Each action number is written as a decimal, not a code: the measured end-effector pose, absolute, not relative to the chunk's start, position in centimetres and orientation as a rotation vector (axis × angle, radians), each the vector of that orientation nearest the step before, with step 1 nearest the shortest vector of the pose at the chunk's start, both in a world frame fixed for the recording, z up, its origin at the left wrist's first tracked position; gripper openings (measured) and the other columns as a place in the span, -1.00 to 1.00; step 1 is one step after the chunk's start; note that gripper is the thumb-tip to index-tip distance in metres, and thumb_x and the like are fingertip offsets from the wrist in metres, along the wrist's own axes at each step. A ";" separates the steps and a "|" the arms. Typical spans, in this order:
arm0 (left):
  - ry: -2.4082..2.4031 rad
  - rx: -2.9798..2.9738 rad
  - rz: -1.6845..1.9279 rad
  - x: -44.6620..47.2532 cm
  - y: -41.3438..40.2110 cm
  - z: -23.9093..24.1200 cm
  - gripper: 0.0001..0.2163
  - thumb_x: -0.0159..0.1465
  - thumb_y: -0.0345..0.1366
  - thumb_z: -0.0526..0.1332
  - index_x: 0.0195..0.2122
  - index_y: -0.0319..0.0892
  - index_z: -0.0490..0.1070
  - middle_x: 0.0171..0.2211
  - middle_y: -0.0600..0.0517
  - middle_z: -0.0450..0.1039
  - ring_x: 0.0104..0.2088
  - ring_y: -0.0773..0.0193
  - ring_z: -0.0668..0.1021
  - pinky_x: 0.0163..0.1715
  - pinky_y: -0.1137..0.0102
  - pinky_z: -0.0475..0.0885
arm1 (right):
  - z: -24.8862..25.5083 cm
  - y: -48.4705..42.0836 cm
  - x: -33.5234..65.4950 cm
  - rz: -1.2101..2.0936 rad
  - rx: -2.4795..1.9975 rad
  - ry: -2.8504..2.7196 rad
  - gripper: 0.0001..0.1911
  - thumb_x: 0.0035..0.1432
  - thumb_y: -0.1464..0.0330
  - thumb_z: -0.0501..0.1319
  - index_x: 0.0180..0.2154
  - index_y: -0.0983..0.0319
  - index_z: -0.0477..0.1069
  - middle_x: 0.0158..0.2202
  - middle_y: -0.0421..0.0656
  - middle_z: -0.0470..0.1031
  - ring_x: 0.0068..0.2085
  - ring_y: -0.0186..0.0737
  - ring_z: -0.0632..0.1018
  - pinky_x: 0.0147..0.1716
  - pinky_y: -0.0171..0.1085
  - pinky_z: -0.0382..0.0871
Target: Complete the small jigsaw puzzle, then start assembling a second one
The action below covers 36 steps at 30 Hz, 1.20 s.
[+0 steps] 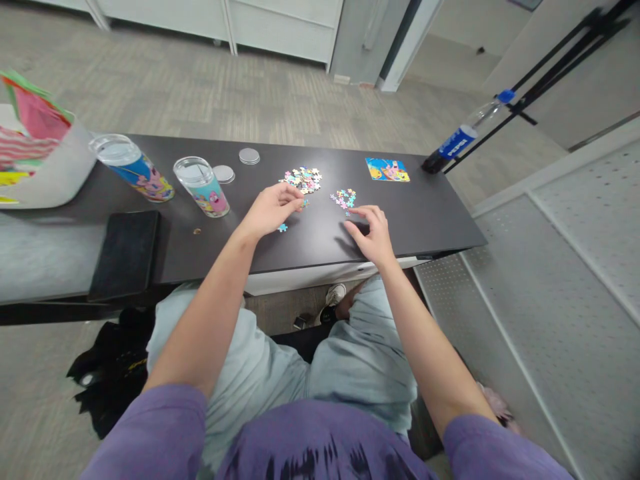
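Note:
On the dark table, my left hand pinches a small puzzle piece at its fingertips, just below a loose heap of puzzle pieces. A single blue piece lies by that hand's wrist. My right hand rests on the table with fingers spread, its fingertips touching the near edge of a small joined cluster of pieces. A finished picture card lies farther right.
Two clear cartoon-printed tubes lie at the left, with two round lids behind. A black tablet sits at the near left edge. A blue-labelled bottle leans at the far right corner. A white bag stands far left.

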<state>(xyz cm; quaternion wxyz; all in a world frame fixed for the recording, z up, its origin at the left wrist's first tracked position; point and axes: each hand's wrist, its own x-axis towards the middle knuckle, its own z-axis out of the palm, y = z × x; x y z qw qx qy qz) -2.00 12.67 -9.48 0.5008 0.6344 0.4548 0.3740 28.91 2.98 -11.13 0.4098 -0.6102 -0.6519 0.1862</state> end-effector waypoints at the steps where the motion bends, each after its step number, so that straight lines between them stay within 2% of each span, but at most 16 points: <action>1: 1.043 1.502 0.914 -1.6 12.2 -9.4 -0.89 0.48 -0.26 0.51 -0.11 -0.06 0.61 -0.14 -0.02 0.85 -0.09 0.05 0.85 0.14 0.15 0.73 | -11.2 3.1 28.8 0.522 -1.513 -1.576 -0.65 0.41 -0.13 0.48 0.00 -0.08 0.79 0.13 0.05 0.85 0.13 0.39 0.78 0.36 0.41 0.66; 3: 0.957 1.507 0.900 -0.9 11.3 -9.3 -0.77 0.41 -0.09 0.57 -0.11 -0.03 0.61 -0.16 -0.05 0.85 -0.07 -0.03 0.86 0.17 0.08 0.74 | -11.4 3.5 28.4 0.612 -1.491 -1.509 -0.62 0.43 -0.21 0.42 -0.13 -0.09 0.72 -0.05 -0.03 0.83 -0.10 0.24 0.73 0.11 0.28 0.71; 4: 0.929 1.526 0.887 -0.5 10.9 -9.3 -0.69 0.38 0.02 0.61 -0.11 -0.03 0.62 -0.17 -0.07 0.85 -0.05 -0.07 0.86 0.17 0.05 0.73 | -11.5 3.6 28.0 0.644 -1.484 -1.504 -0.59 0.44 -0.24 0.40 -0.14 -0.09 0.71 -0.09 -0.06 0.83 -0.15 0.19 0.70 0.02 0.23 0.70; 6: 0.894 1.560 0.866 0.4 10.1 -9.2 -0.55 0.30 0.19 0.65 -0.11 -0.02 0.64 -0.19 -0.10 0.85 -0.04 -0.12 0.86 0.17 0.02 0.72 | -11.6 3.9 26.9 0.703 -1.454 -1.510 -0.56 0.42 -0.26 0.43 -0.15 -0.09 0.73 -0.11 -0.10 0.82 -0.17 0.15 0.69 -0.02 0.17 0.68; 8: 0.881 1.581 0.855 1.1 9.4 -9.2 -0.51 0.28 0.25 0.65 -0.10 -0.02 0.65 -0.19 -0.11 0.86 -0.06 -0.12 0.86 0.14 0.03 0.72 | -11.7 4.2 25.7 0.750 -1.429 -1.531 -0.56 0.40 -0.26 0.46 -0.17 -0.08 0.73 -0.12 -0.11 0.81 -0.17 0.12 0.69 -0.03 0.14 0.68; 12: 0.898 1.633 0.867 1.4 9.2 -8.9 -0.61 0.29 0.14 0.61 -0.11 -0.03 0.68 -0.19 -0.08 0.87 -0.15 -0.04 0.82 0.07 0.08 0.70 | -11.8 4.8 25.1 0.757 -1.455 -1.547 -0.55 0.38 -0.26 0.44 -0.23 -0.07 0.65 -0.15 -0.10 0.79 -0.15 0.13 0.71 0.02 0.16 0.70; 15: 1.003 1.679 0.959 -0.3 10.5 -8.7 -0.75 0.36 0.00 0.55 -0.13 -0.03 0.68 -0.20 -0.03 0.84 -0.16 0.02 0.76 0.07 0.13 0.65 | -11.6 5.2 27.3 0.659 -1.564 -1.515 -0.57 0.38 -0.26 0.38 -0.22 -0.09 0.59 -0.11 -0.06 0.79 -0.06 0.21 0.74 0.15 0.22 0.72; 17: 1.186 1.768 1.009 -2.0 11.9 -8.7 -0.85 0.42 -0.13 0.51 -0.08 -0.03 0.69 -0.13 -0.01 0.83 -0.14 0.05 0.73 0.07 0.16 0.60 | -11.3 5.5 29.5 0.551 -1.683 -1.471 -0.65 0.44 -0.17 0.35 -0.23 -0.10 0.52 -0.05 -0.01 0.80 -0.01 0.25 0.74 0.24 0.28 0.71; 19: 1.435 1.854 0.934 -3.5 13.3 -8.9 -0.81 0.44 -0.17 0.54 0.03 -0.01 0.72 0.01 -0.01 0.82 -0.14 0.06 0.71 0.07 0.16 0.58 | -10.9 5.8 31.6 0.446 -1.824 -1.449 -0.73 0.46 -0.01 0.39 -0.27 -0.09 0.49 0.00 0.03 0.79 0.04 0.32 0.75 0.42 0.44 0.61; 20: 1.551 1.872 0.875 -4.0 13.9 -9.1 -0.76 0.42 -0.18 0.58 0.08 0.00 0.72 0.10 -0.02 0.81 -0.13 0.05 0.71 0.09 0.15 0.58 | -10.6 6.0 32.4 0.408 -1.887 -1.456 -0.75 0.44 0.05 0.44 -0.29 -0.09 0.50 0.03 0.06 0.80 0.14 0.39 0.76 0.51 0.53 0.51; 23: 1.738 1.889 0.751 -4.4 15.2 -9.7 -0.64 0.37 -0.16 0.65 0.15 0.03 0.72 0.30 -0.06 0.71 0.07 -0.08 0.76 0.24 0.09 0.59 | -10.2 6.7 33.4 0.336 -2.010 -1.486 -0.72 0.44 0.12 0.48 -0.31 -0.09 0.48 0.10 0.09 0.80 0.36 0.50 0.72 0.57 0.62 0.40; 26: 1.762 1.923 0.693 -3.8 15.7 -9.9 -0.74 0.43 -0.12 0.61 0.11 0.06 0.75 0.36 -0.09 0.65 0.30 -0.27 0.72 0.30 0.02 0.57 | -10.3 7.2 33.2 0.293 -2.054 -1.552 -0.70 0.50 0.08 0.47 -0.29 -0.09 0.48 0.14 0.07 0.80 0.38 0.46 0.72 0.54 0.55 0.46; 28: 1.764 1.933 0.668 -3.4 15.7 -9.8 -0.84 0.48 -0.11 0.58 0.02 0.05 0.76 0.31 -0.11 0.66 0.29 -0.31 0.72 0.26 0.00 0.55 | -10.5 7.4 32.9 0.268 -2.064 -1.596 -0.69 0.56 0.04 0.43 -0.27 -0.09 0.48 0.14 0.06 0.80 0.36 0.43 0.73 0.52 0.52 0.48; 31: 1.761 1.931 0.688 -3.5 15.5 -9.6 -0.89 0.48 -0.14 0.58 -0.11 0.02 0.74 0.13 -0.11 0.70 0.13 -0.24 0.73 0.18 0.02 0.53 | -10.6 7.4 32.9 0.259 -2.060 -1.609 -0.65 0.65 0.00 0.34 -0.27 -0.08 0.47 0.12 0.06 0.80 0.33 0.42 0.74 0.49 0.50 0.50; 33: 1.748 1.928 0.721 -3.8 15.4 -9.6 -0.88 0.48 -0.16 0.58 -0.14 0.01 0.72 0.04 -0.10 0.72 0.03 -0.17 0.73 0.13 0.05 0.53 | -10.6 7.4 32.9 0.263 -2.055 -1.609 -0.63 0.67 -0.01 0.31 -0.27 -0.08 0.46 0.12 0.07 0.80 0.32 0.43 0.74 0.47 0.50 0.50; 36: 1.697 1.908 0.784 -4.2 15.1 -9.7 -0.88 0.51 -0.17 0.55 -0.13 0.00 0.69 0.01 -0.08 0.78 -0.07 -0.10 0.73 0.08 0.06 0.53 | -10.5 7.4 32.9 0.260 -2.056 -1.614 -0.63 0.65 -0.01 0.31 -0.27 -0.08 0.45 0.12 0.10 0.79 0.31 0.45 0.74 0.46 0.51 0.51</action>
